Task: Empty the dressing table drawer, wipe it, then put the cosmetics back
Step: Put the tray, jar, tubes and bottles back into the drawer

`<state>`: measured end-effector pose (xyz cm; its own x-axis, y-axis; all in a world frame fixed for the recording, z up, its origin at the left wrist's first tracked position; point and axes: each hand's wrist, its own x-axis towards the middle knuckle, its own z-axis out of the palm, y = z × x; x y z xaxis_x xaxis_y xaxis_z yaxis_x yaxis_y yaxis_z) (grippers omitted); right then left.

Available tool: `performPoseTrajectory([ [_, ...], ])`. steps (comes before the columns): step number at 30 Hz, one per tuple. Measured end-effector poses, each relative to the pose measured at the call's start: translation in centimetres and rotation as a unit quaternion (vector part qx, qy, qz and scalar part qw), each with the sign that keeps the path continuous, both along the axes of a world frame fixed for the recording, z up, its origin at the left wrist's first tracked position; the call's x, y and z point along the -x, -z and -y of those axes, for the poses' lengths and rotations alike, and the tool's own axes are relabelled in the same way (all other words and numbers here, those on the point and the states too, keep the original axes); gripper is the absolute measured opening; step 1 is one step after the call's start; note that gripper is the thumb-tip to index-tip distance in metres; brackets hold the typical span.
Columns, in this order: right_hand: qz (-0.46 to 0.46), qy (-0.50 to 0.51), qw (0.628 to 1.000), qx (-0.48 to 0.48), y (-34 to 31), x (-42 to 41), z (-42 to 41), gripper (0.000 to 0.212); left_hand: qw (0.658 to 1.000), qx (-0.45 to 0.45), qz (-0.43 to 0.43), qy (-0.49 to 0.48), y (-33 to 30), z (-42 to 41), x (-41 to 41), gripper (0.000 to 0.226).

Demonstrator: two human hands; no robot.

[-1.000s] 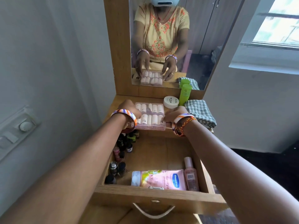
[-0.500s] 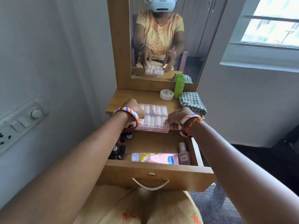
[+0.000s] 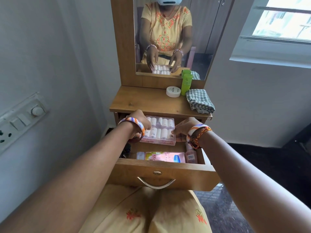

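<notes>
Both hands, left hand (image 3: 141, 122) and right hand (image 3: 183, 130), grip the clear case of small bottles (image 3: 159, 130) by its sides, over the open drawer (image 3: 161, 172), near the worktop (image 3: 143, 100) edge.

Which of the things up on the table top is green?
The tall bottle by the mirror is green. The round jar beside it is white, and the folded cloth is grey checked.
</notes>
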<state>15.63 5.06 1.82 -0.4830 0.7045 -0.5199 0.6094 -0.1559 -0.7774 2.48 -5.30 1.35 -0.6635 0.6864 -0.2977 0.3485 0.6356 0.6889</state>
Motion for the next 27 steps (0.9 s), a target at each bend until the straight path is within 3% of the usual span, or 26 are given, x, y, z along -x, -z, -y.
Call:
performPoseTrajectory([
  [6, 0.032, -0.015, 0.999, -0.003, 2.9, 0.5, -1.1, 0.031, 0.999, 0.029, 0.024, 0.0, 1.9, -0.6, 0.2, 0.011],
  [10, 0.052, -0.02, 0.998, 0.0, 4.7, 1.2, -2.0, 0.029, 0.998, 0.045, 0.042, -0.01, 3.3, -1.6, 0.3, 0.024],
  [14, 0.071, -0.042, 0.996, 0.016, 6.0, 1.8, -3.4, 0.005, 0.997, 0.071, 0.039, -0.015, 4.9, -2.6, 0.7, 0.03],
  [16, 0.087, -0.073, 0.993, 0.031, 6.3, 2.2, -4.0, 0.024, 0.996, 0.085, 0.034, -0.017, 5.5, -3.0, 1.0, 0.03],
  [19, 0.103, -0.081, 0.991, 0.035, 6.9, 2.6, -4.5, 0.031, 0.994, 0.099, 0.026, -0.024, 6.3, -3.6, 1.2, 0.031],
  [24, 0.094, -0.064, 0.992, 0.057, 8.0, 3.5, -4.8, 0.032, 0.993, 0.11, 0.019, -0.028, 7.3, -4.5, 1.5, 0.029],
  [27, 0.063, -0.015, 0.996, 0.056, 9.4, 3.9, -4.6, 0.017, 0.993, 0.116, 0.018, -0.029, 7.7, -4.6, 1.5, 0.026],
])
